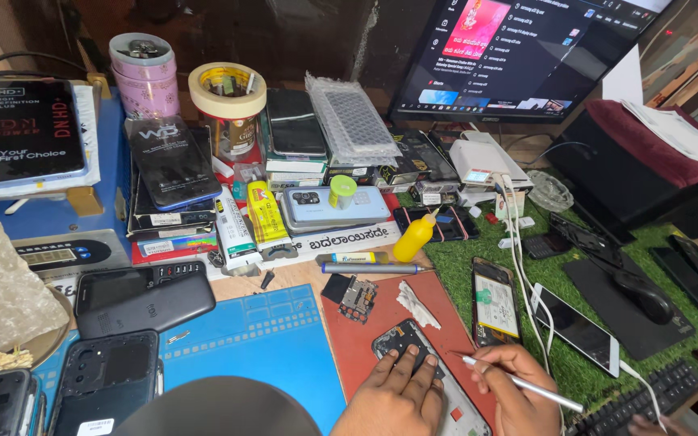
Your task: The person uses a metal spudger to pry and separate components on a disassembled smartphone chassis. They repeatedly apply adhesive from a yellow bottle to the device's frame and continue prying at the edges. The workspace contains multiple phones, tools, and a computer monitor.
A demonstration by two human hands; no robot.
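My left hand point(393, 396) presses down on an opened phone frame point(414, 343) that lies on a red-brown mat point(349, 339) at the bottom centre. My right hand point(519, 391) grips thin silver tweezers point(519, 381), whose tip points left toward the phone's upper part. A small circuit board point(357, 297) and a white scrap point(415, 305) lie on the mat just beyond the phone.
A blue work mat point(260, 343) lies to the left, with dark phones and back covers beside it. A yellow squeeze bottle point(414, 236), glue tubes, a tape roll point(226, 87) and phone boxes crowd the back. Green turf at right holds an opened phone point(494, 303), a mouse point(644, 295), a monitor point(519, 48).
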